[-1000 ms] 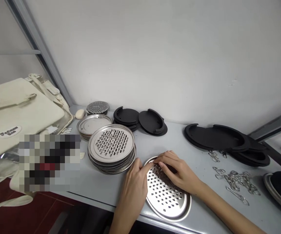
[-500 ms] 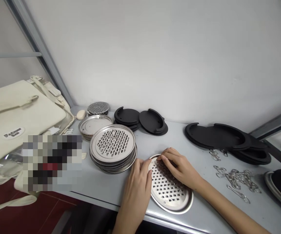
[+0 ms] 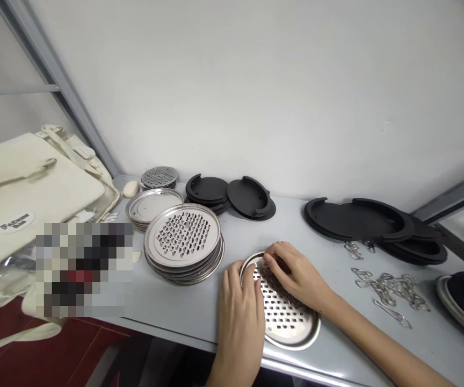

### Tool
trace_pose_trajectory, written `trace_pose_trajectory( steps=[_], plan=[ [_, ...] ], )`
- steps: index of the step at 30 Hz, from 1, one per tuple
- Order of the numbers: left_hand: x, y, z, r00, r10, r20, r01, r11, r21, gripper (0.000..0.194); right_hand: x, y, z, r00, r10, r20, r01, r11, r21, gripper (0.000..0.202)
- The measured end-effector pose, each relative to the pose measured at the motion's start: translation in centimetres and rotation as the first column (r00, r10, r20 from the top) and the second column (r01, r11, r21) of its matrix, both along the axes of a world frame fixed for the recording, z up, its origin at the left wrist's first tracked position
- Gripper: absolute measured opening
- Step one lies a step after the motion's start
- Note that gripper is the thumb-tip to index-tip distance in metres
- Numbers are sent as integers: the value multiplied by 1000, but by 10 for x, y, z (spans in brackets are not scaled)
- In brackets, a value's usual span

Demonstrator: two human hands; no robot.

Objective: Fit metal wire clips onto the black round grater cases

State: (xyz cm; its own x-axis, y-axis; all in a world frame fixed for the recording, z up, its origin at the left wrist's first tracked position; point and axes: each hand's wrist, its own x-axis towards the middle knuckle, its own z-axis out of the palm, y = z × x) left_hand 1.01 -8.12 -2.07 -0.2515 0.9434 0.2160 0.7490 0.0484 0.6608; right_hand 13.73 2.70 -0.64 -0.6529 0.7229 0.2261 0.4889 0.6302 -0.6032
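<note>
A round metal grater plate (image 3: 286, 312), with rows of punched holes and a raised rim, lies on the grey table near its front edge. My left hand (image 3: 242, 309) grips its left rim, fingers bent over the edge. Across the upper right part of the same plate, my right hand (image 3: 292, 271) rests with fingers curled; its fingertips press near the far rim. Part of the plate is hidden under both hands. Just left of them stands a stack of similar grater plates (image 3: 183, 236), its top one with raised teeth.
Behind that stack are plain round metal plates (image 3: 153, 205), smaller perforated discs (image 3: 159, 176) and a whitish oval piece (image 3: 131, 188). Black round holders (image 3: 250, 196) sit by the wall, more black holders (image 3: 356, 220) at right. Metal wire clips (image 3: 393, 290) lie scattered. A cream bag (image 3: 34, 177) is left.
My left hand has moved right and further over the plate's left rim. My right hand and the plate stay nearly in place. The view has shifted slightly.
</note>
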Motion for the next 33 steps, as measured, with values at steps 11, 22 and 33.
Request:
trace_pose_trajectory(
  steps=[11, 22, 33],
  plan=[
    [1, 0, -4, 998, -8, -67, 11, 999, 50, 33, -1, 10, -5, 998, -60, 27, 60, 998, 1, 25],
    [15, -4, -7, 981, -71, -182, 78, 997, 30, 77, 5, 17, -8, 981, -142, 129, 146, 989, -25, 41],
    [16, -2, -5, 976, -62, -207, 56, 998, -35, 68, 12, 28, -11, 986, -115, 119, 142, 959, -245, 42]
  ],
)
